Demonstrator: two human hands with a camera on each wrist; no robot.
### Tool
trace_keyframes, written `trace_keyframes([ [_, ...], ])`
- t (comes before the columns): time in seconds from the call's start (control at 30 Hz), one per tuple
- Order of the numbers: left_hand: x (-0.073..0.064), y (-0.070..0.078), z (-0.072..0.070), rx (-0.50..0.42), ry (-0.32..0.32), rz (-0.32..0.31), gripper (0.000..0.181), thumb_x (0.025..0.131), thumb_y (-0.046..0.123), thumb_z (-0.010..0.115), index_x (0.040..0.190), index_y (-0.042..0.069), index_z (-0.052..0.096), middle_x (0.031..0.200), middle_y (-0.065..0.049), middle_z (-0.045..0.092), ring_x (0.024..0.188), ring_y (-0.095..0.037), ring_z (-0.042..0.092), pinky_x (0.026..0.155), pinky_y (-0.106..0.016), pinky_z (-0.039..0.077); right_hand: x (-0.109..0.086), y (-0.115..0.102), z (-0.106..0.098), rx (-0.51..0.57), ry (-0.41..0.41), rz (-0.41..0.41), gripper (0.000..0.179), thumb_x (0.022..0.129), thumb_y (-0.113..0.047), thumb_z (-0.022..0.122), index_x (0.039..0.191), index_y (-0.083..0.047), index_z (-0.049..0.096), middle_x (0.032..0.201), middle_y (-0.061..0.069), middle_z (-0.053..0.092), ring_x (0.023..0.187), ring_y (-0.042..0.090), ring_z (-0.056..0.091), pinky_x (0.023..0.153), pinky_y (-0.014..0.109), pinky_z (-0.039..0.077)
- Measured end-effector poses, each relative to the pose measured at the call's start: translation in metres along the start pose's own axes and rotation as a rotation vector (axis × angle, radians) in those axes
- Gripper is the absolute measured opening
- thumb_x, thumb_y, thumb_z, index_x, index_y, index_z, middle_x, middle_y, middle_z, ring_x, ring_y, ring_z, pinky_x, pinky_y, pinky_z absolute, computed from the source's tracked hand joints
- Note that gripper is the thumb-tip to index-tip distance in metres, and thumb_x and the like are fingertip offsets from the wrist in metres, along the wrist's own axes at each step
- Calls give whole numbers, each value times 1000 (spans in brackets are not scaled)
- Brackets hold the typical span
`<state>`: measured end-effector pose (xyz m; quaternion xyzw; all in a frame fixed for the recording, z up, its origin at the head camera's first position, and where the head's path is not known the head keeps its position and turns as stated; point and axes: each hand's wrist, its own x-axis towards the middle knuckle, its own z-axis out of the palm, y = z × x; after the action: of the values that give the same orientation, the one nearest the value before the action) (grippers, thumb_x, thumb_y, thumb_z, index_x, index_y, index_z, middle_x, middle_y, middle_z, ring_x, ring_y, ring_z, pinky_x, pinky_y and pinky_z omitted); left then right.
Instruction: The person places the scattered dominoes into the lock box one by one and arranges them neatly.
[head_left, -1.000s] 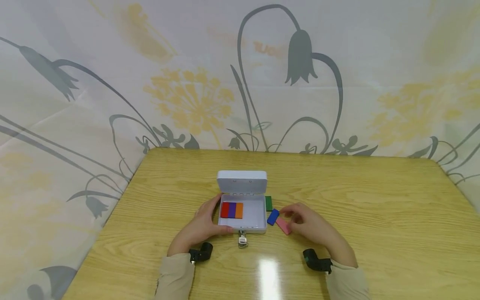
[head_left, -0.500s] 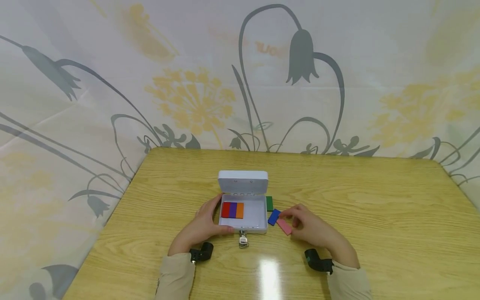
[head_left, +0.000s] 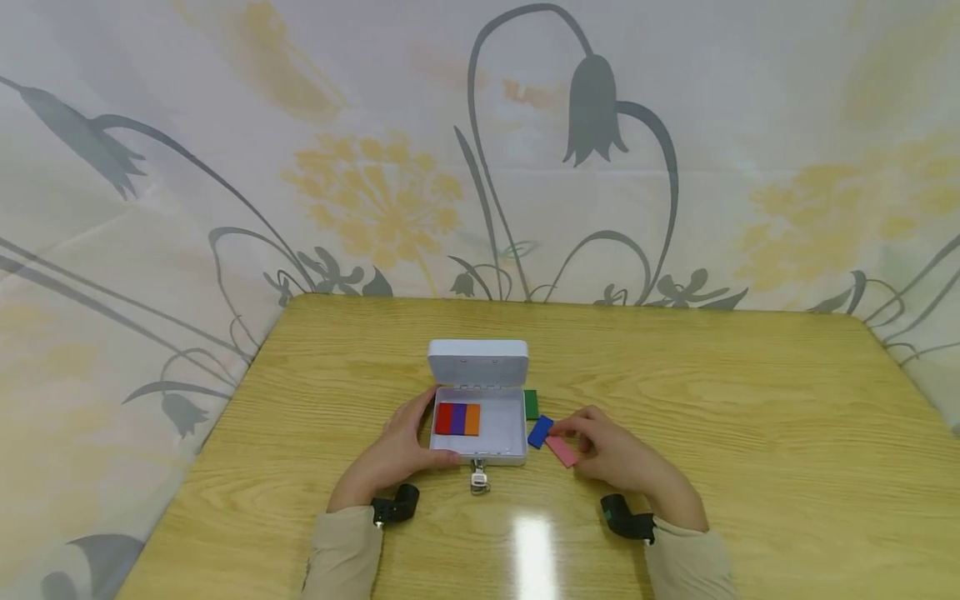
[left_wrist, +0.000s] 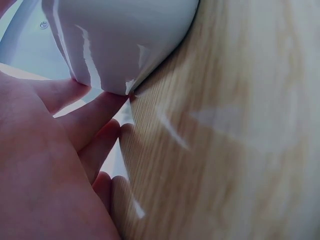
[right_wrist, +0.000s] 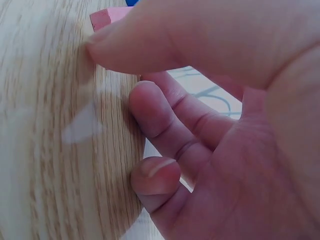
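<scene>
A small white metal box [head_left: 501,425] stands on the table with its lid raised. Inside, against its left part, a red block [head_left: 445,419], a purple block [head_left: 459,419] and an orange block [head_left: 472,419] lie side by side. My left hand [head_left: 397,450] grips the box's left side, thumb at the front wall and fingers along the side. To the right of the box, my right hand [head_left: 611,450] holds a pink block [head_left: 561,451] between thumb and index finger, low at the table. A blue block [head_left: 540,432] lies right at the pink one's upper end.
A green block [head_left: 531,404] lies beside the box's right wall. A metal clasp [head_left: 479,477] hangs from the box front onto the wooden table [head_left: 712,375]. A patterned cloth [head_left: 525,208] rises behind the table's far edge.
My right fingertips have drawn in slightly to the left, onto the pink block's ends. The left hand and the box have stayed put; the head view has shifted a little.
</scene>
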<state>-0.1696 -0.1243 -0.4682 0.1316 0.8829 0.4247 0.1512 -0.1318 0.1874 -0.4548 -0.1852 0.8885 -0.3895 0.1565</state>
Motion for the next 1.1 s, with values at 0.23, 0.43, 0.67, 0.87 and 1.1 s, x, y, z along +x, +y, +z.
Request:
trace_keyframes([
  [0.23,0,-1,-1,8,-3,17,108,58,51,78,144,23,18,143,-1,24,129,-24,19,101,-52,16,2,-3,0,-25,-11,19,44,75,3,61,115,-13,55,94,6,39,77,17,38,60,25,36],
  [0.43,0,-1,-1,18,-5,10,107,59,51,77,144,24,18,143,-1,24,129,-25,19,100,-52,16,3,-5,0,-36,-7,38,43,73,0,65,114,-12,55,94,6,39,79,18,38,61,26,36],
  [0.67,0,-1,-2,26,1,4,108,58,53,77,143,27,17,143,-1,24,129,-25,19,100,-52,17,5,-7,3,-59,23,95,42,72,-7,70,111,-11,55,96,3,41,82,17,40,66,27,38],
  [0.87,-1,0,-2,22,1,11,107,58,52,77,143,25,18,143,-2,25,128,-25,19,100,-52,16,5,-8,5,-97,38,89,42,71,-15,73,110,-12,56,100,2,43,84,16,42,71,31,40],
  [1.1,-1,1,-2,32,1,1,108,58,52,77,144,26,17,143,-3,24,129,-26,19,100,-53,16,6,-8,4,-109,52,99,41,71,-21,75,107,-15,57,100,1,43,83,16,42,71,32,40],
])
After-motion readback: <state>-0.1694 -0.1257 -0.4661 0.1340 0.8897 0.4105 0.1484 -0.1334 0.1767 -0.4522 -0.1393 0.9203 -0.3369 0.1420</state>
